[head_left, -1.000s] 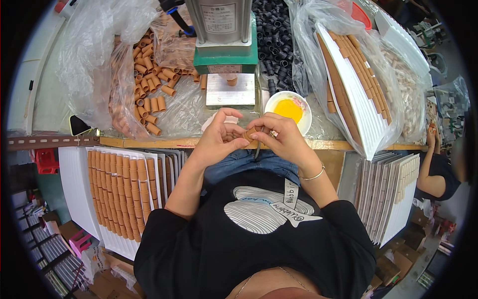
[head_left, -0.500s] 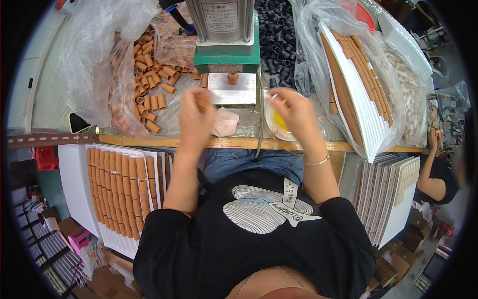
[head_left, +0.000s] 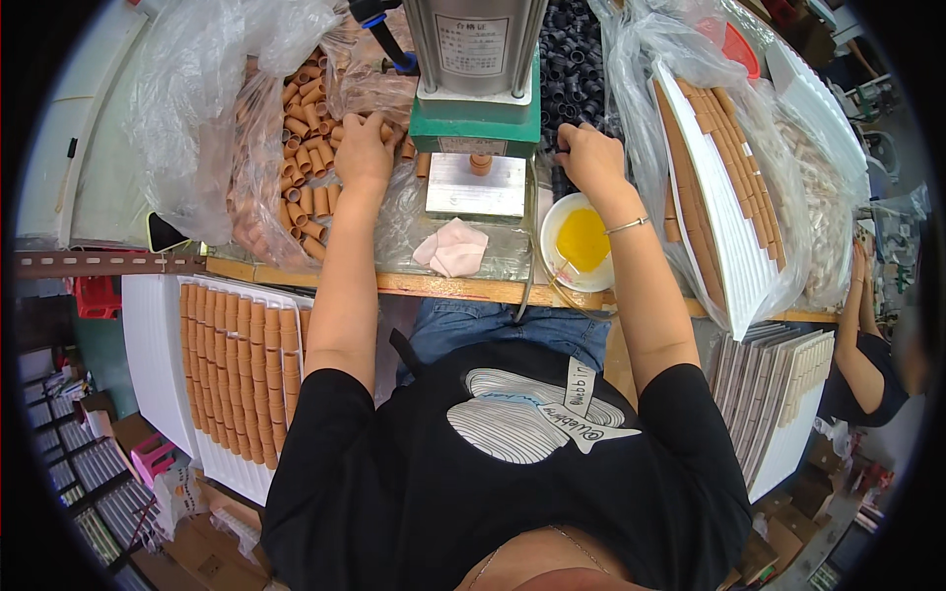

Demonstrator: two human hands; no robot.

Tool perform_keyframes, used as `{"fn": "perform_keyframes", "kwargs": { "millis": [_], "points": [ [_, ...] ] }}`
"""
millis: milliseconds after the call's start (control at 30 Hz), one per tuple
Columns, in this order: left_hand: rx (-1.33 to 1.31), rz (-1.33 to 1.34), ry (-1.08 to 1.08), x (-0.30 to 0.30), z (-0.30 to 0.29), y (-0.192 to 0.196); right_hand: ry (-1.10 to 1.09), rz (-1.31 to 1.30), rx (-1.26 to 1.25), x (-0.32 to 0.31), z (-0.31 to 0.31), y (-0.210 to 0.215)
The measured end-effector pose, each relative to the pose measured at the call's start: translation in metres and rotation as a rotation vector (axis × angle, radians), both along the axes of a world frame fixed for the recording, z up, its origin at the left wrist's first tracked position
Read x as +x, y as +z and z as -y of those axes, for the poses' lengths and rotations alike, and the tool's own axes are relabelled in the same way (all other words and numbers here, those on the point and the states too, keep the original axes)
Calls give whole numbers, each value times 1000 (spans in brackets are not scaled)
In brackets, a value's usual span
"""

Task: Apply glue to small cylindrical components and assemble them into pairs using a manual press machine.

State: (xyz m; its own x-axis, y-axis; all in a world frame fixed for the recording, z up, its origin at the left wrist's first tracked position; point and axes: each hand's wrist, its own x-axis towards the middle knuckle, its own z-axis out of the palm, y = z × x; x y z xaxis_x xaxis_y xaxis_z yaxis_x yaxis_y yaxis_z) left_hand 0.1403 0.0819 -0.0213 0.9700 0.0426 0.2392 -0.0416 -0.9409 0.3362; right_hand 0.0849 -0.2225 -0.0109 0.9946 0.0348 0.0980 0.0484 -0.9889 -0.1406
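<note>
My left hand (head_left: pixel 365 153) reaches into a pile of short orange-brown tubes (head_left: pixel 317 158), its fingers bent down among them. Whatever its fingertips hold is hidden. On the other side of the press, my right hand (head_left: pixel 593 160) is at the near edge of a heap of black pipe fittings (head_left: pixel 564 64). Its fingers are curled in, and I cannot see what is between them. Between my hands a bench press (head_left: pixel 475 128) with a green head stands over a metal plate (head_left: pixel 463 197). A small orange-brown piece (head_left: pixel 480 164) sits upright on that plate beneath the head.
A white bowl of yellow stuff (head_left: pixel 581 241) stands near my right forearm. A folded pink cloth (head_left: pixel 453 248) lies in front of the plate. Racks of tubes (head_left: pixel 232 364) stand at lower left; a white tray (head_left: pixel 709 207) with brown tubes leans at right. Another person (head_left: pixel 862 364) works at far right.
Both hands have moved away from the space before the press and outward: the left to the orange-brown tubes, the right past the bowl to the black fittings. The view has shifted slightly.
</note>
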Motion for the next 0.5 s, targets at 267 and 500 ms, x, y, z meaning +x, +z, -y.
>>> {"fn": "perform_keyframes", "kwargs": {
  "millis": [267,500],
  "points": [
    [-42,234,11,-24,-23,-9,-110,196,663,-73,24,37],
    [-105,-35,122,-25,-41,22,158,348,339,-138,17,28]
  ]
}}
